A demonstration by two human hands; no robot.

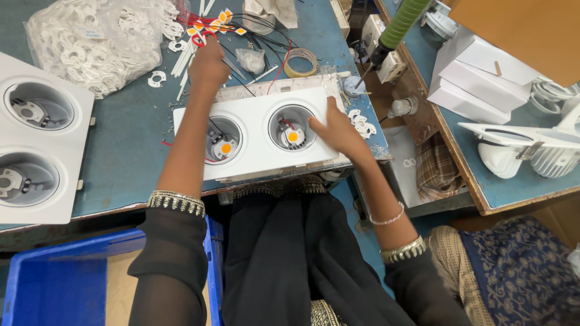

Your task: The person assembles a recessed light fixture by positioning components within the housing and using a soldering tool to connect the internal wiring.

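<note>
A white twin downlight housing (257, 158) lies on the blue bench in front of me, with two round wells that each hold a small orange LED chip. My right hand (338, 130) rests on its right end, fingers at the rim of the right well. My left hand (208, 66) reaches past the housing to a heap of small parts, red wires and orange chips (212, 25) at the back. Whether its fingers pinch anything, I cannot tell.
A second white twin housing (45, 175) lies at far left. A clear bag of white plastic rings (96, 42) sits at back left, a tape roll (300, 61) behind the housing. A green-handled screwdriver (393, 33) hangs at right above white boxes (477, 78). A blue crate (66, 278) stands below.
</note>
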